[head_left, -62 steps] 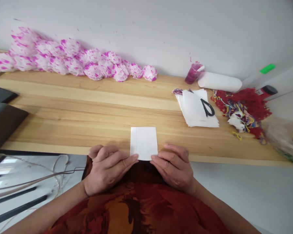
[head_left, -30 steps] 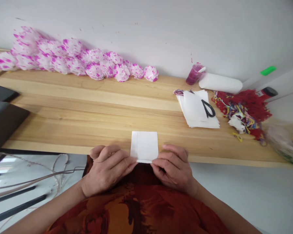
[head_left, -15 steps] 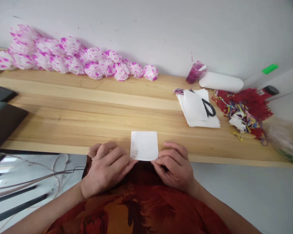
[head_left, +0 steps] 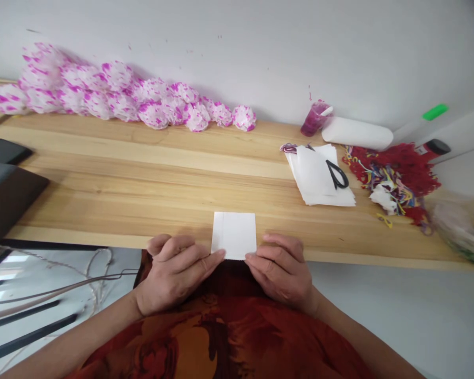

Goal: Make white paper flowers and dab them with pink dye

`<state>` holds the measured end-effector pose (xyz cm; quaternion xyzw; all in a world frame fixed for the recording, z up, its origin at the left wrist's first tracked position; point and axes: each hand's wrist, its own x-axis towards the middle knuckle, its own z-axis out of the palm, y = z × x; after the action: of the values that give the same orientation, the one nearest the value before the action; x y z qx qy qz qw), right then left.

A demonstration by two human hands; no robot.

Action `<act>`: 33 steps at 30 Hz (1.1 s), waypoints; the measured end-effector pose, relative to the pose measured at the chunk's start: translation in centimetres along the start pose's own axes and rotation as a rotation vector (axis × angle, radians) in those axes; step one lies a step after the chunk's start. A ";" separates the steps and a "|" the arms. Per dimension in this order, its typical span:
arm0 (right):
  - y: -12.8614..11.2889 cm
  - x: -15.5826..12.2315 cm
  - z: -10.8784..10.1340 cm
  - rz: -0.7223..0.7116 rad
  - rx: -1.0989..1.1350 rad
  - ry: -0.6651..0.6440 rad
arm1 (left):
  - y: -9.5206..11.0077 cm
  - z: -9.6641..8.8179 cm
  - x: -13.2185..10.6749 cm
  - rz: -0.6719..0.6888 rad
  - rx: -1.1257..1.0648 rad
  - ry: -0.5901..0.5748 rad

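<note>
A small square of white paper [head_left: 235,234] with a faint crease along its left side lies at the table's front edge. My left hand [head_left: 179,271] pinches its lower left corner, the thumb on top and the fingers curled. At the lower right corner, my right hand [head_left: 280,271] grips the paper between thumb and forefinger. Farther off to the right is a stack of white paper sheets [head_left: 316,184], with black-handled scissors [head_left: 342,176] on it.
Pink-and-white paper pompoms [head_left: 154,108] line the wall at the back left. A cup of purple liquid [head_left: 314,120], a white roll [head_left: 357,132] and a heap of red and coloured yarn [head_left: 405,168] stand at the right. A phone [head_left: 6,151] lies at the left.
My left thumb has come up over the paper's lower left corner, and my right thumb now presses on its lower right corner. The paper has barely shifted.
</note>
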<state>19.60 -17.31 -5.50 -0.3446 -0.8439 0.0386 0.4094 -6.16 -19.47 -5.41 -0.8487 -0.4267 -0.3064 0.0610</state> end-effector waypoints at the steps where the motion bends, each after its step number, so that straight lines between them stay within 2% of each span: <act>1: 0.0 0.1 0.0 -0.002 -0.004 0.001 | 0.1 0.0 0.1 -0.002 0.007 0.001; 21: -0.2 0.9 0.0 0.031 -0.022 -0.028 | 0.5 -0.4 1.7 0.017 0.038 0.013; 25: -0.2 0.7 0.0 0.054 -0.016 -0.048 | 0.7 -0.2 1.9 -0.027 0.058 0.036; 33: -0.2 0.6 0.0 0.083 -0.010 -0.043 | 0.6 0.1 1.3 -0.108 -0.041 0.073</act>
<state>19.26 -17.09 -4.99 -0.3803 -0.8377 0.0586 0.3877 -5.09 -18.86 -4.64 -0.8139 -0.4629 -0.3486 0.0426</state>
